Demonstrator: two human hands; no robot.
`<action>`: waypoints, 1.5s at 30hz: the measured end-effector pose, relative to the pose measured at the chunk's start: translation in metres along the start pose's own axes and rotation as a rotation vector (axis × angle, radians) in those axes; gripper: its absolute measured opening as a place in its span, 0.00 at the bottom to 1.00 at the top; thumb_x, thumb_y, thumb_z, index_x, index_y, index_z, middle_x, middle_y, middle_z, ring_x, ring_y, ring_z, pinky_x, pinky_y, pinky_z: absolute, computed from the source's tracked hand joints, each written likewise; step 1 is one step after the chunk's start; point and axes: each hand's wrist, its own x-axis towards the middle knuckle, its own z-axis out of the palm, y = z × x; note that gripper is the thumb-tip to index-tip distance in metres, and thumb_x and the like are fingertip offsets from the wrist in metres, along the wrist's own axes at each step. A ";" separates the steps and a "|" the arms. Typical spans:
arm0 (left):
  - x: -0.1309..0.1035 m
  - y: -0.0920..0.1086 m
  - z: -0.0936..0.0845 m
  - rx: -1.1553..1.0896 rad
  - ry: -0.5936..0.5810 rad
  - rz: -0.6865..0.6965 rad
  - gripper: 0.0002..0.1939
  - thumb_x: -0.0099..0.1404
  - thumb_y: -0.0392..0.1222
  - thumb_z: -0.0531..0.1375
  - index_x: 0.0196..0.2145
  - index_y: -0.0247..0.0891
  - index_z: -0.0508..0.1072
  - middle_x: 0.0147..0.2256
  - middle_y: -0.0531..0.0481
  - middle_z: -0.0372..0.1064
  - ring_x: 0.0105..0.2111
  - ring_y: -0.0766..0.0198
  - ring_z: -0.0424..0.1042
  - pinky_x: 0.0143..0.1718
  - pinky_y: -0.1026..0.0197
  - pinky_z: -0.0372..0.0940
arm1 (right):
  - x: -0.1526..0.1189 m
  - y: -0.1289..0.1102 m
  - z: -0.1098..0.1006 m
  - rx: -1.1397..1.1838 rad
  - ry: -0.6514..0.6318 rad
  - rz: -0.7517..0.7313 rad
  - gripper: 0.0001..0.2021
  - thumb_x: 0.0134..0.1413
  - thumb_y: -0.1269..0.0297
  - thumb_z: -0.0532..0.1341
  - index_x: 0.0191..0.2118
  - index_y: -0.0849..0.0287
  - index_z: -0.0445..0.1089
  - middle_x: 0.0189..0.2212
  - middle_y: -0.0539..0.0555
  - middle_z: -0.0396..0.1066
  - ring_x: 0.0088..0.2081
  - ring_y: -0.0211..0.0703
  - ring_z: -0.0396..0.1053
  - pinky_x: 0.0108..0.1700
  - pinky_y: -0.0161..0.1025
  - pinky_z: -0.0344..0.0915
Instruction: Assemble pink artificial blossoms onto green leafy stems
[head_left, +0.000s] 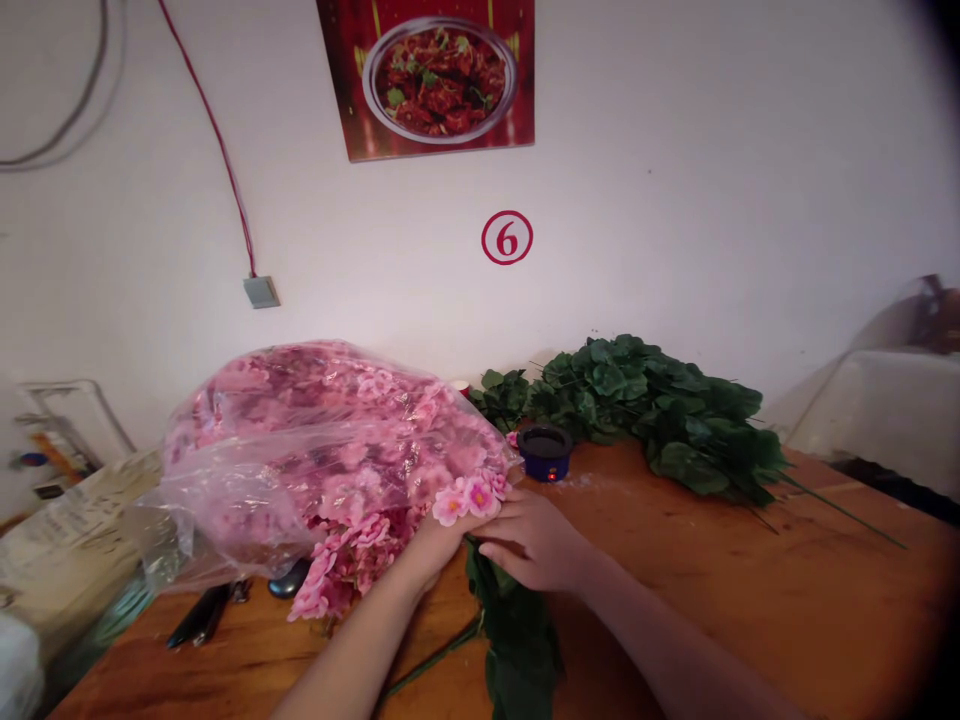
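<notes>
My left hand (441, 545) and my right hand (536, 540) meet above the wooden table. Pink artificial blossoms (466, 502) with yellow centres sit at their fingertips, and my right fingers are closed against them. A green artificial leaf stem (517, 640) hangs below the hands, its leaves toward me. My left hand appears closed round its top, though its fingers are mostly hidden. Left of my hands, a clear plastic bag (225, 490) holds many pink flowers. Some pink sprigs (337, 580) spill from its front. A small blue pot (545, 455) with a glowing red light stands just beyond my right hand.
A heap of green leaf stems (637, 400) lies at the back right of the wooden table (750, 600). Black-handled tools (201, 615) and a dark round object (289, 578) lie at the left near the bag. A white wall (637, 230) rises behind.
</notes>
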 end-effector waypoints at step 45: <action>0.012 -0.018 0.000 0.641 -0.029 0.386 0.08 0.58 0.33 0.56 0.24 0.34 0.72 0.24 0.50 0.69 0.27 0.64 0.67 0.31 0.64 0.62 | -0.004 0.027 0.025 0.025 0.217 0.285 0.17 0.51 0.77 0.56 0.42 0.53 0.75 0.33 0.53 0.76 0.36 0.42 0.70 0.40 0.37 0.64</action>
